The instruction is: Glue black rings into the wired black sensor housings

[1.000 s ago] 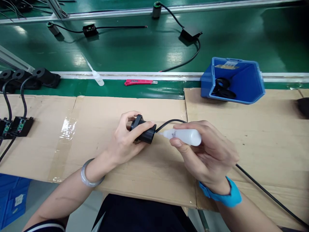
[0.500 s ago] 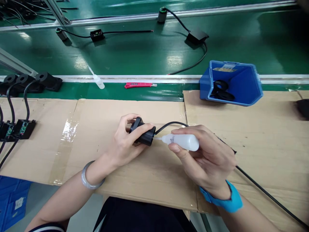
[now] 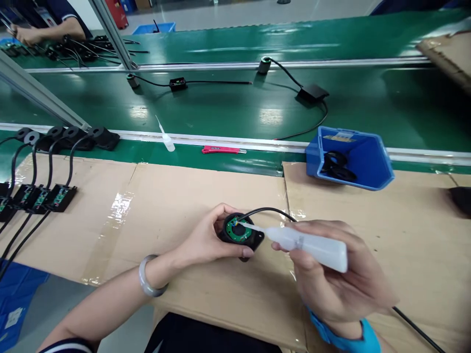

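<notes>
My left hand grips a small black sensor housing on the cardboard-covered bench. The housing lies face up and shows a round green circuit board inside. A black cable leaves it toward the right. My right hand holds a white squeeze bottle with a long thin nozzle. The nozzle tip touches the green board near its top left edge.
A blue bin with black rings stands at the back right. A red utility knife and a second white bottle lie by the green conveyor. Several black wired housings sit at the left. Another person's arm works at far left.
My left hand turned the housing so its open face with the green board points up. The nozzle moved from the housing's side onto the board. The camera tilted upward.
</notes>
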Motion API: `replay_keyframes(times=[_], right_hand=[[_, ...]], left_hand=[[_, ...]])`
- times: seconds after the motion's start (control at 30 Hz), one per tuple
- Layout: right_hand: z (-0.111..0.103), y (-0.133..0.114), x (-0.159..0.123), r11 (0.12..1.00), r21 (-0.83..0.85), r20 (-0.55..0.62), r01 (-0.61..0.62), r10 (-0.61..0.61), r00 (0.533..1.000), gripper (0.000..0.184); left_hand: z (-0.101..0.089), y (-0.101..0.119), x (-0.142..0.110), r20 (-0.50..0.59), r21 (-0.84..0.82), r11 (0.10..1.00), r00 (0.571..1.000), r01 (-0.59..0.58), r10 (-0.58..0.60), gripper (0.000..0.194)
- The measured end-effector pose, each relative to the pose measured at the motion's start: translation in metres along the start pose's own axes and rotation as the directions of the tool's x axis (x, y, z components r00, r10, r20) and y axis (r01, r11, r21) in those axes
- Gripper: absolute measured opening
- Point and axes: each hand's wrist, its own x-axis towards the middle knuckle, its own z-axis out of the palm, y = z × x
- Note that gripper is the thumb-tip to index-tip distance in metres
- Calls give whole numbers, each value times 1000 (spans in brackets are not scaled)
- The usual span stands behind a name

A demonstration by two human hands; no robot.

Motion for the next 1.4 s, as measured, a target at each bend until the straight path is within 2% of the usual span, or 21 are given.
replay_keyframes(times=[0.1, 0.3, 0.43, 0.6, 0.73, 0.93, 1.1, 1.2, 1.4], right_hand=[[2, -3, 3, 994, -32, 43, 108, -107, 993, 31], [8, -11, 5, 987, -77, 152, 140, -127, 980, 33], [7, -10, 3, 969, -128, 204, 212, -183, 962, 29], [6, -8, 1, 951, -161, 204, 263, -228, 952, 30], [8, -8, 0, 966, -107, 183, 235, -213, 960, 29], [8, -7, -2, 991, -33, 178, 131, -124, 976, 30], [8, -6, 0, 972, -94, 178, 214, -195, 964, 34], [9, -6, 2, 970, -92, 169, 226, -208, 963, 28], [9, -3, -1, 998, 53, 135, 31, -38, 990, 20]], left_hand=[[4, -1, -2, 17, -34, 999, 1000, -10, 10, 51], [6, -5, -3, 2, -47, 999, 1000, -3, 3, 54], [6, -10, -3, -13, -5, 999, 999, -39, 39, 54], [5, -10, -3, -19, 5, 1000, 999, -26, 27, 54], [6, -8, -3, -21, 3, 1000, 1000, -22, 22, 56], [6, -10, -3, -13, -8, 1000, 1000, -23, 23, 55], [5, -12, -3, -21, 30, 998, 999, -49, 50, 55], [5, -12, -3, -17, 35, 998, 999, -49, 50, 54], [3, -11, -2, -16, 25, 997, 997, -76, 77, 59]])
